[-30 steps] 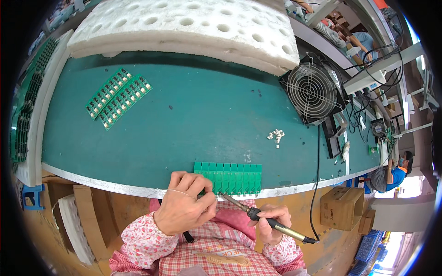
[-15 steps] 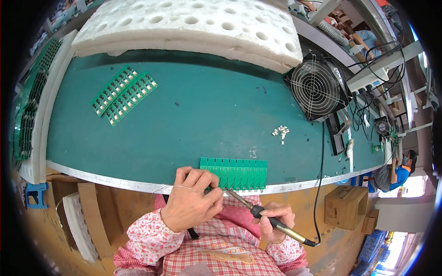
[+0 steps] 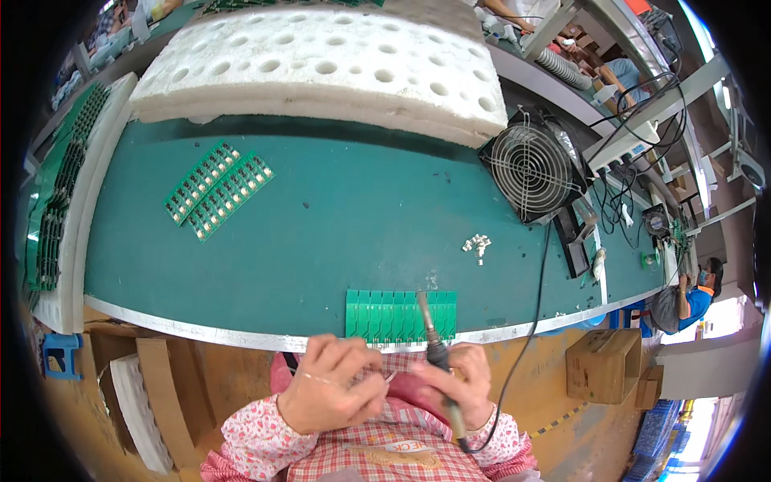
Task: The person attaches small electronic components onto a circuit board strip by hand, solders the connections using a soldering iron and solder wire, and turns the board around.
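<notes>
A green circuit board panel (image 3: 385, 315) lies at the table's front edge, divided into several narrow strips. My right hand (image 3: 466, 381) grips a soldering iron (image 3: 436, 352), its metal tip pointing up and away over the right part of the panel. Whether the tip touches the board, I cannot tell. Just in front of the table edge, left of the iron, my left hand (image 3: 329, 387) is closed with fingers bent. A thin solder wire (image 3: 391, 376) shows by its fingertips; both hands are slightly blurred.
Two boards with parts (image 3: 215, 193) lie at the left. Small white connectors (image 3: 479, 244) form a pile right of centre. A round fan (image 3: 528, 169) stands behind it, near the iron's black cord (image 3: 540, 293). A white foam block (image 3: 305, 104) spans the back; more boards (image 3: 60, 209) stand far left.
My left hand has come off the panel toward me. My right hand has moved up, swinging the iron from slanting left at the panel's near edge to nearly upright over it. The view has shifted slightly.
</notes>
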`<state>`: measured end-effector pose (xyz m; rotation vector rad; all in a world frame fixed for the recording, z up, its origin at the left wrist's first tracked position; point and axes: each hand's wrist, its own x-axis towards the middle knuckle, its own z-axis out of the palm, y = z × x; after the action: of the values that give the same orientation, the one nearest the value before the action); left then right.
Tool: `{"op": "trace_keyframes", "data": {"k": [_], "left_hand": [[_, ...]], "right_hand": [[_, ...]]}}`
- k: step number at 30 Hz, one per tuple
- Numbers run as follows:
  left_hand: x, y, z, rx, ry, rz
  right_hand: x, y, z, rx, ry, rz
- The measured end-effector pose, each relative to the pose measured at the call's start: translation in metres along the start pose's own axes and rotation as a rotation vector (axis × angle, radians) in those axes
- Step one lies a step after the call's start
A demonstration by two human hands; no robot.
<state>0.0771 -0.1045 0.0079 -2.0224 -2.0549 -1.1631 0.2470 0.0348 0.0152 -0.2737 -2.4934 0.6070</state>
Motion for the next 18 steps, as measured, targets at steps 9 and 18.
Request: {"op": "trace_keyframes", "data": {"k": [9,18], "left_hand": [[-0.008,-0.011,-0.017,0.013,-0.031,-0.093],[-0.01,-0.029,-0.002,-0.098,0.074,-0.166]], "right_hand": [[0.002,0.012,0.005,-0.009,-0.023,-0.099],[-0.022,0.012,0.008,0.492,0.322,0.179]]}}
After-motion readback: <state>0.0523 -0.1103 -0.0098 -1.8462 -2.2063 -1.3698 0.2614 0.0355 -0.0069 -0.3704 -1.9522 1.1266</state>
